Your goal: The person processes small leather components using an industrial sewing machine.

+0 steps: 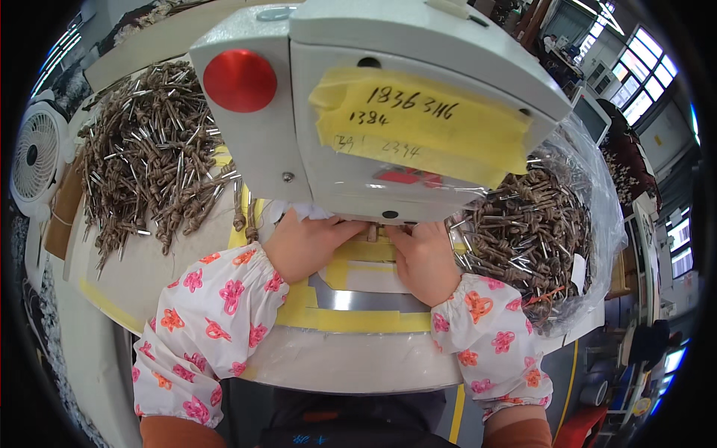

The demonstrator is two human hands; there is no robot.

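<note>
My left hand point(305, 243) and my right hand point(427, 263) meet low under the white head of a sewing machine point(336, 45). Between their fingertips lies a short piece of brown cord point(373, 232), pinched from both sides; the machine head hides part of the fingers and whatever is beyond them. Some white material point(299, 209) shows behind my left hand. Below the fingers is a metal plate point(343, 300) edged with yellow tape. Close to my left hand, two knotted brown cords point(250, 216) lie apart from the heap.
A large heap of knotted brown cords with metal tips point(149, 149) covers the table's left side. More such cords point(523, 239) fill a clear plastic bag point(601, 209) beside my right hand. A white fan point(37, 149) stands far left. The machine carries a red round button point(240, 81).
</note>
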